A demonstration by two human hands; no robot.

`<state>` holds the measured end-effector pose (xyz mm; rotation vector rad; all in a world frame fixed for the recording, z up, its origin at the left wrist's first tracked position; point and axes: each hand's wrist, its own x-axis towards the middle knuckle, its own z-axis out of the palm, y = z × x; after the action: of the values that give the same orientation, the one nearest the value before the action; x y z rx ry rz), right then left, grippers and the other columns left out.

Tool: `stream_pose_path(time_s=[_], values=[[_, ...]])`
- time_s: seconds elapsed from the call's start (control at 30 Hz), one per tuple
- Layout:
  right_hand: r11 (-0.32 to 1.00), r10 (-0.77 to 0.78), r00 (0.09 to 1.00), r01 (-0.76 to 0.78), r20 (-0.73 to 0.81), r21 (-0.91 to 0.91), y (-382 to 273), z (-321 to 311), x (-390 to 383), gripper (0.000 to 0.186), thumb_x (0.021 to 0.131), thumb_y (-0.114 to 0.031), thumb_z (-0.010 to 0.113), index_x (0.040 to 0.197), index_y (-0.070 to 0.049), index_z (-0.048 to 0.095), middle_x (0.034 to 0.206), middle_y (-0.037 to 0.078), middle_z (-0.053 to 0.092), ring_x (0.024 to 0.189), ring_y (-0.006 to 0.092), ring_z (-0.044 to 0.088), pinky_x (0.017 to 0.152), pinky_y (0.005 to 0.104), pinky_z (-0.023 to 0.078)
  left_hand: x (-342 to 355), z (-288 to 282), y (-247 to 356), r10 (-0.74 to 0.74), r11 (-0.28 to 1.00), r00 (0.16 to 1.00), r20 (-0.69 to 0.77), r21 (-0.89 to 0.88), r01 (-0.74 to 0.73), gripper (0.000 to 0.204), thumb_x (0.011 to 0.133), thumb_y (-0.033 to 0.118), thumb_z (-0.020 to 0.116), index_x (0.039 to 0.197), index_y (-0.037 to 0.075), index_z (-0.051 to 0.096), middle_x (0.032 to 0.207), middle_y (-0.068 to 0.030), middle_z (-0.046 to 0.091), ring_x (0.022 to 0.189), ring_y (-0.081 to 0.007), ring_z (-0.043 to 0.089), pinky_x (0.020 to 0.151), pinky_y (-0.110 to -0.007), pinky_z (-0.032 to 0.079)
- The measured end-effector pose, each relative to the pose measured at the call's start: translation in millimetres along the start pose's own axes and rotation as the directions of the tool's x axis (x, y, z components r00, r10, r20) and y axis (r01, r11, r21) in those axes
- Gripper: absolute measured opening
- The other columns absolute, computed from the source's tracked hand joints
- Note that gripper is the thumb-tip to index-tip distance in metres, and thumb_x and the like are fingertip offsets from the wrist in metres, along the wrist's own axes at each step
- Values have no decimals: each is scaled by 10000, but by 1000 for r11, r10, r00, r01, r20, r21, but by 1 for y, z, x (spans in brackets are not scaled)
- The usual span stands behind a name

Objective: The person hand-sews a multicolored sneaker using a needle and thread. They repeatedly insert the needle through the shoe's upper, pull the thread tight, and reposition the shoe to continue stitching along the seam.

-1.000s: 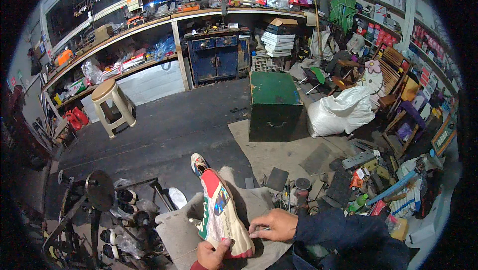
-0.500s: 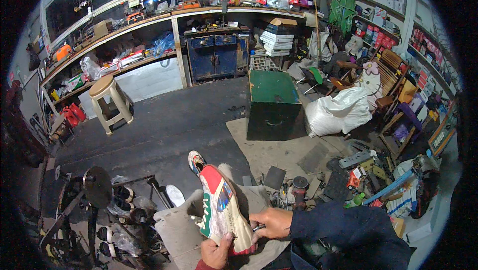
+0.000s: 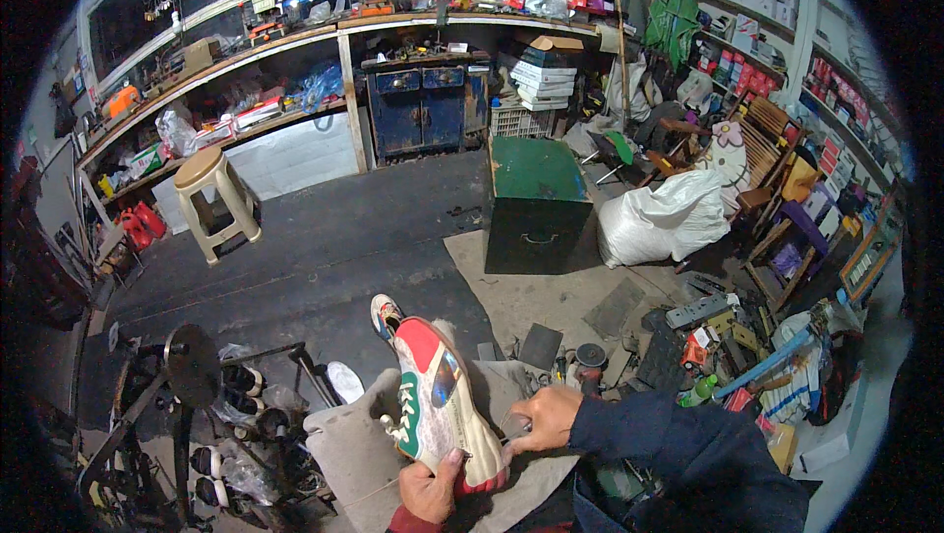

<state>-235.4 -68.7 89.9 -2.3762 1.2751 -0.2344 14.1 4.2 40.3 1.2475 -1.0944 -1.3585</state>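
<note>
A sneaker [image 3: 447, 405] in cream, red and green with white laces lies on its side over a grey cloth [image 3: 344, 435] on my lap, toe pointing away. My left hand [image 3: 428, 489] is closed round its heel end, thumb pressed on the upper. Just right of the sole, my right hand [image 3: 546, 420] is closed on a small greyish tool, mostly hidden by the fingers; its kind does not show. A thin pale thread runs left from near my left thumb. Beyond the toe, another multicoloured shoe [image 3: 385, 313] shows on the floor.
At lower left stands a black metal machine [image 3: 192, 366] beside several dark shoes. Tools and scraps [image 3: 688, 346] litter the floor at right. Farther off are a green-topped box [image 3: 539, 204], a white sack [image 3: 664, 218], a beige stool [image 3: 216, 204] and a long workbench [image 3: 334, 27].
My right hand has shifted a little right and up, away from the heel. The sneaker has tilted slightly, and a thread now shows beside my left hand.
</note>
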Motion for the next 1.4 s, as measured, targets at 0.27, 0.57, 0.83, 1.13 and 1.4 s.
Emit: stream_pose_path(time_s=[0.27, 0.57, 0.83, 1.13, 1.4], values=[[957, 278, 961, -277, 7, 84, 42, 3, -50, 621, 737, -654, 741, 753, -41, 645, 622, 154, 616, 601, 331, 646, 572, 413, 502, -5, -5, -6, 211, 969, 977, -20, 137, -207, 202, 930, 131, 667, 981, -56, 727, 884, -45, 721, 796, -96, 633, 714, -279, 510], [-154, -109, 987, -136, 120, 979, -59, 18, -19, 656, 912, -238, 675, 1463, -22, 391, 749, -61, 484, 625, 31, 439, 534, 189, 314, 3, -10, -17, 42, 984, 997, -60, -169, -52, 251, 951, 144, 646, 1066, -73, 692, 977, -63, 708, 870, -122, 630, 792, -295, 506], [-46, 195, 979, 66, -56, 997, -29, 9, -78, 215, 931, -213, 641, 847, -38, 549, 668, -51, 451, 522, 71, 378, 480, 254, 294, -5, -2, -7, 9, 997, 998, -55, -82, -13, 326, 976, 185, 623, 1152, -89, 650, 1079, -91, 693, 946, -148, 636, 845, -308, 508], [683, 198, 963, 0, -184, 731, -45, 38, -11, 436, 770, -358, 856, 801, -63, 537, 617, -25, 438, 580, 69, 420, 534, 262, 379, -3, -34, 33, 100, 747, 959, 267, 616, -250, 244, 930, 224, 646, 976, 2, 736, 896, -155, 723, 812, -247, 696, 749, -356, 522], [643, 261, 952, -48, -159, 765, -52, 55, -6, 439, 782, -359, 838, 826, -49, 530, 673, 7, 493, 608, 100, 451, 561, 276, 420, -19, -64, 37, 80, 837, 900, -428, -461, -294, 480, 1058, 429, 375, 949, 24, 608, 711, -103, 624, 715, -290, 672, 754, -461, 577]])
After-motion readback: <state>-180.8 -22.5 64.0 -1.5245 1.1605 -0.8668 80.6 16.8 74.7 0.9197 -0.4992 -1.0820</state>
